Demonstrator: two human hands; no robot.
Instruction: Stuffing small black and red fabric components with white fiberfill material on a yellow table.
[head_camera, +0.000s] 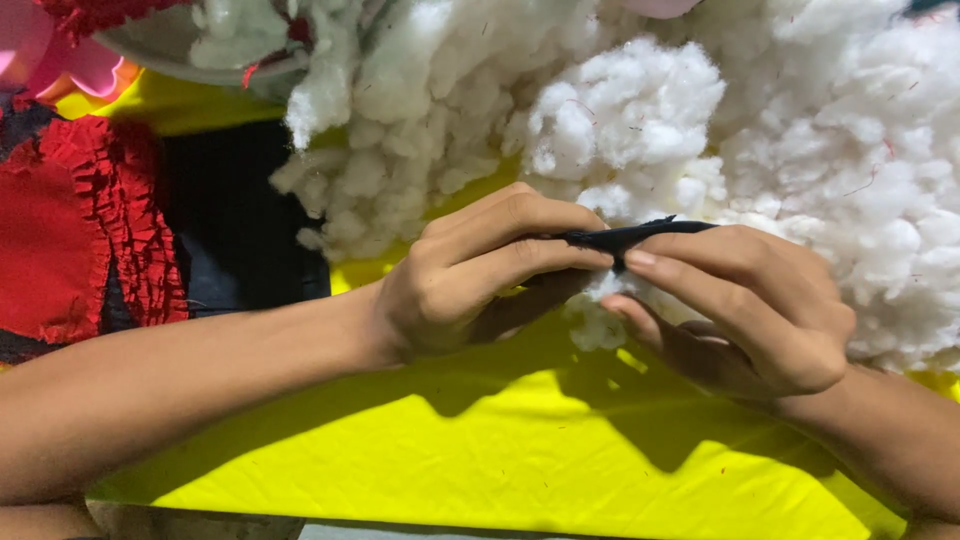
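Black fabric piece (632, 236), small and flat, sits at the centre of the frame, pinched between both hands above a yellow cloth (520, 450) that covers the lower half of the view. The left hand (470, 280) has its fingers (520, 225) pressed together along the piece's left end; the right hand (745, 305) pinches its right end, with a tuft of white stuffing under its fingertips. Whether the piece is a pouch or a flat scrap is hard to make out. Behind the hands, a large heap of white stuffing (800, 130) fills the upper right. At the left edge lies a red ruffled fabric (80, 230) on dark cloth (240, 230). At the upper left, a grey bowl (160, 45), cut off by the frame, holds more stuffing.
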